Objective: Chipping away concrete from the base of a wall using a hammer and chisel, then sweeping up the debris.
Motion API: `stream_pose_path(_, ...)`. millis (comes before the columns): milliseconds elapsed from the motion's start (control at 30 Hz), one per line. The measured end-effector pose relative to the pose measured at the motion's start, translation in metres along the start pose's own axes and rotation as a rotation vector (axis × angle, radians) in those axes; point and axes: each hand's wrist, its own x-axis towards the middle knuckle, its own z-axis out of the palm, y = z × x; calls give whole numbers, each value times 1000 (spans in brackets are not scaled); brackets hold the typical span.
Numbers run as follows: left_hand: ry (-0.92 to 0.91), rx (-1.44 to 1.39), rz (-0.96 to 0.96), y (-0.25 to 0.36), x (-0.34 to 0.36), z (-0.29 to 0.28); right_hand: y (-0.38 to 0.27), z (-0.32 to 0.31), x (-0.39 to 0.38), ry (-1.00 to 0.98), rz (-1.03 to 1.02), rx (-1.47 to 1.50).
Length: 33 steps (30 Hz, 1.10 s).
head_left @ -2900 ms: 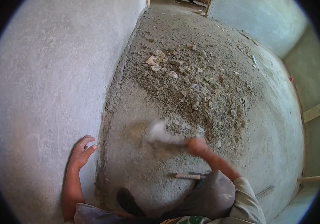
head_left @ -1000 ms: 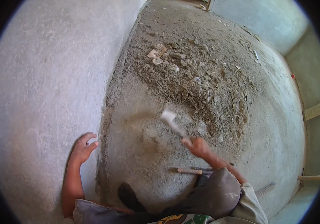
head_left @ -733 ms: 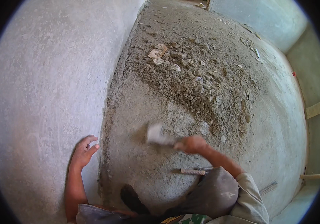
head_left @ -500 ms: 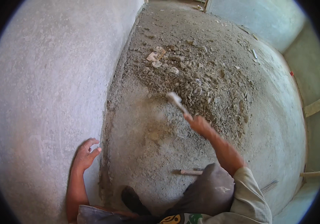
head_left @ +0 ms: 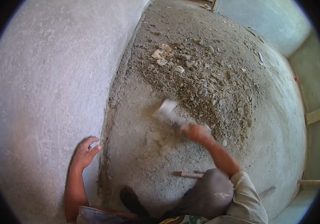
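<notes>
My right hand (head_left: 196,133) grips a short-handled tool with a pale, broad head (head_left: 167,106). Motion blurs the tool, so its exact kind is unclear. Its head is over the swept-looking concrete floor (head_left: 145,142), beside the near left edge of a heap of grey rubble (head_left: 204,82). My left hand (head_left: 86,152) holds nothing; its fingers are curved and apart from the thumb, against the pale plastered wall (head_left: 52,93). Near my knee (head_left: 214,194) lies a ribbed, reddish-brown rod (head_left: 191,174), its right end by the knee.
A pale broken slab (head_left: 162,51) lies among chunks on the heap. Farther right, a small white strip (head_left: 260,56) rests on the floor. Thin rods (head_left: 267,192) lie behind my right elbow. A wooden board (head_left: 315,115) and a pole (head_left: 310,182) are at the far right.
My right hand has come nearer to me, and the tool's head has swung left and down, off the rubble's edge. My left hand stays by the wall. The view has shifted slightly.
</notes>
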Motion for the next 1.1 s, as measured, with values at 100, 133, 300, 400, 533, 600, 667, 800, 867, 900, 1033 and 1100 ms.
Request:
stream_pose_path(100, -27, 56, 20, -4, -3, 2, 45, -6, 14, 173, 402, 641)
stream_pose_path(133, -20, 104, 25, -8, -8, -3, 25, -22, 14, 122, 410, 734)
stream_pose_path(300, -7, 40, -15, -13, 5, 6, -32, 3, -45, -170, 207, 659)
stream_pose_path(400, -15, 15, -24, -6, 8, 2, -66, 23, -104, -328, -28, 485)
stream_pose_path(533, -1, 38, -35, -7, 4, -5, -28, 50, -115, -262, -71, 267)
stream_pose_path(600, 0, 20, -28, -3, 10, -1, 34, 79, -91, -139, 246, 227)
stream_pose_path(667, -7, 33, 13, -1, 9, 1, 81, 38, -75, 122, 453, 690)
stream_pose_path(800, -8, 28, -5, -17, 7, 1, 57, 16, -66, 69, 446, 567)
stream_pose_path(867, -6, 25, -20, -19, 10, 3, 35, 35, -84, -6, 358, 529)
stream_pose_path(900, -10, 32, -25, -14, 9, 3, 19, 40, -97, -54, 315, 593)
stream_pose_path(1033, -19, 45, -52, 2, 4, 0, -36, 33, -147, -193, 96, 571)
stream_pose_path(1100, -17, 31, -77, -2, 4, -1, -41, 28, -151, -238, 43, 532)
